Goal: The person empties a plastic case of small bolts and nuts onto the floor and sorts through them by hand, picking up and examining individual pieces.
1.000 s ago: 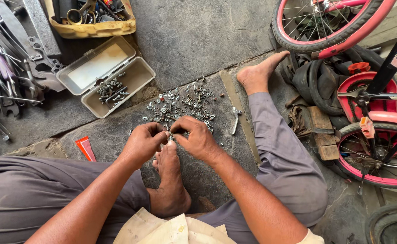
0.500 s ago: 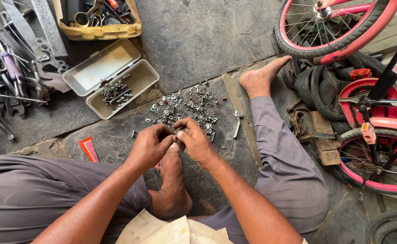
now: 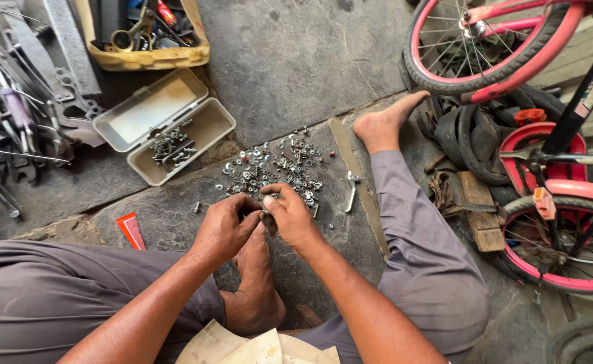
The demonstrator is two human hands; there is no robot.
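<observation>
My left hand (image 3: 225, 227) and my right hand (image 3: 292, 217) meet fingertip to fingertip over my bare foot (image 3: 254, 283), pinching a small metal part between them; the part is mostly hidden by the fingers. Just beyond them a pile of small nuts, washers and bolts (image 3: 273, 165) is spread over the stone floor. An open grey plastic box (image 3: 165, 128) with more small hardware in one half lies to the upper left of the pile.
A yellow tray of tools (image 3: 144, 30) and several wrenches (image 3: 13, 114) lie at the far left. A small metal piece (image 3: 351, 189) rests right of the pile. Pink bicycle wheels (image 3: 492, 47) and black tyres (image 3: 471, 138) stand at the right. A red packet (image 3: 132, 230) lies near my left knee.
The view has shifted a little, so everything sits lower in the frame. My hands stay together at the near edge of the pile, fingers working the small part.
</observation>
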